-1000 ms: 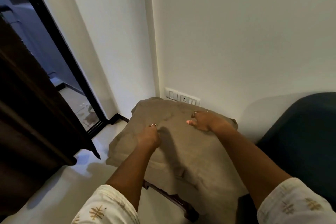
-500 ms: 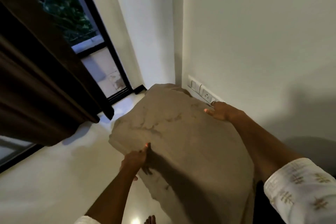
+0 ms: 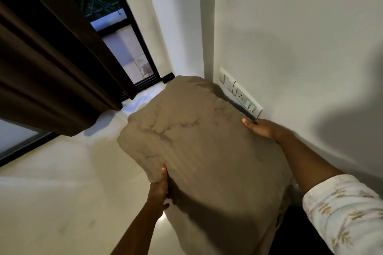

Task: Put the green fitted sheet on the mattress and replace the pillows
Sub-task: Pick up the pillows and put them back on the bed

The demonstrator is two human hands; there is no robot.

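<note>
Lifted higher than 0.5 s ago, tan pillow near wall socket, left hand gripping pillow's near edge, right hand gripping its far edge.

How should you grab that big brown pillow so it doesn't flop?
Probably best by its two long side edges, one hand from each side, as here: the left hand grips the near left edge, the right hand holds the far right edge. The pillow is wide, soft and saggy, so one hand wouldn't steady it.

pillow | tan, stained, plump | tilted, held up off floor | near wall corner
</note>
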